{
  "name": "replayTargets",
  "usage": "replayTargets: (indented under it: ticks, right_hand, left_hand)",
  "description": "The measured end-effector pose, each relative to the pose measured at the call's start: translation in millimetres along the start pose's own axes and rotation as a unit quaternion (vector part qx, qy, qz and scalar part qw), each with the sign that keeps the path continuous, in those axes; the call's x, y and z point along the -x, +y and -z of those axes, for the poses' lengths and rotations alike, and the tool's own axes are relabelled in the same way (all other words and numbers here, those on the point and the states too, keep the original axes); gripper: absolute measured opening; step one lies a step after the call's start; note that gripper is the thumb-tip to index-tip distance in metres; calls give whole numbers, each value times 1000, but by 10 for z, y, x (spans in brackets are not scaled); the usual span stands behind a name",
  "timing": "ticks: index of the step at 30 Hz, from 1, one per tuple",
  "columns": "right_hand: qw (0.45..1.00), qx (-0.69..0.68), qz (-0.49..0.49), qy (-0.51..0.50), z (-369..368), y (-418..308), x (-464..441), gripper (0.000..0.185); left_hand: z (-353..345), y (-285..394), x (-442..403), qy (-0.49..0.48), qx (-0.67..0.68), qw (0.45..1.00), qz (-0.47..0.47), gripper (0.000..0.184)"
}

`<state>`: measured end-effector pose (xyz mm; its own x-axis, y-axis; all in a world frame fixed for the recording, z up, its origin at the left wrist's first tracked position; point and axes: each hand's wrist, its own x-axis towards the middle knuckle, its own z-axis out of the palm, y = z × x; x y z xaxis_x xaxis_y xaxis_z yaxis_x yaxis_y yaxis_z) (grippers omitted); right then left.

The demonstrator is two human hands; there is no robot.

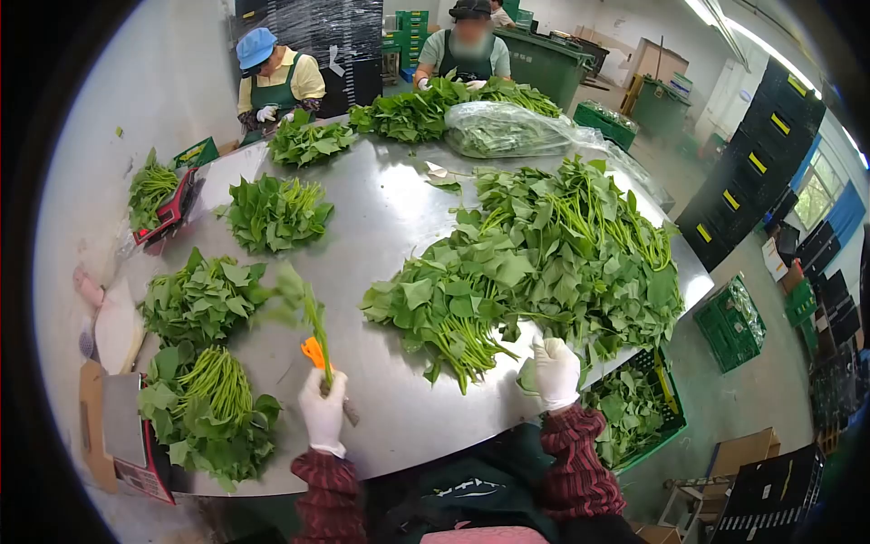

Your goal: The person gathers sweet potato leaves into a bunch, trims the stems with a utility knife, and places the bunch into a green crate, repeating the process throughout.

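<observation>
My left hand [323,408], in a white glove, is closed around leafy green stems [318,317] whose leaves are smeared by motion. An orange piece [314,352] sticks up from the same grip, and a dull narrow end shows below the palm; its kind is unclear. My gloved right hand [555,373] is curled shut at the near edge of a big heap of leafy greens [553,254]. A leaf shows beside its fingers, but what they hold is hidden. Left of my left hand lies a bundle of greens [217,399], stems upward.
More bundles [276,213] line the left side of the metal table [381,236], beside red scales [172,208]. A green crate of leaves [630,408] sits at the right front edge. A plastic bag of greens [507,131] lies farther back. Two people [276,82] work across the table.
</observation>
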<state>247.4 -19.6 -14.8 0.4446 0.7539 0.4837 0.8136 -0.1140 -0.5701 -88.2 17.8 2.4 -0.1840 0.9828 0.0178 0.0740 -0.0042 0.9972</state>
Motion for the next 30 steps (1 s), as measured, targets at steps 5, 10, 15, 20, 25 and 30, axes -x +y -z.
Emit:
replayTargets:
  ticks: [5, 10, 15, 20, 25, 30]
  right_hand:
    - [997, -55, 3, -53, -57, -49, 112, 17]
    - [989, -27, 65, -128, -378, -299, 127, 19]
    - [963, 88, 89, -237, -777, -249, -30, 30]
    - [968, 59, 69, -233, -379, -506, -352, 36]
    - [799, -507, -213, -243, 415, -776, -628, 25]
    - [888, -373, -60, -263, 167, -373, -394, 22]
  left_hand:
    - [78, -313, -360, -20, -342, 935, -95, 14]
    - [165, -379, -318, -40, -480, 871, -96, 19]
    - [507, -383, -468, 42, -460, 883, -87, 18]
    - [170, 347, -115, 62, 113, 991, 20, 9]
    - [-226, -30, 40, -141, 447, 879, 86, 13]
    - [-910, 161, 309, -233, 484, 821, 192, 18]
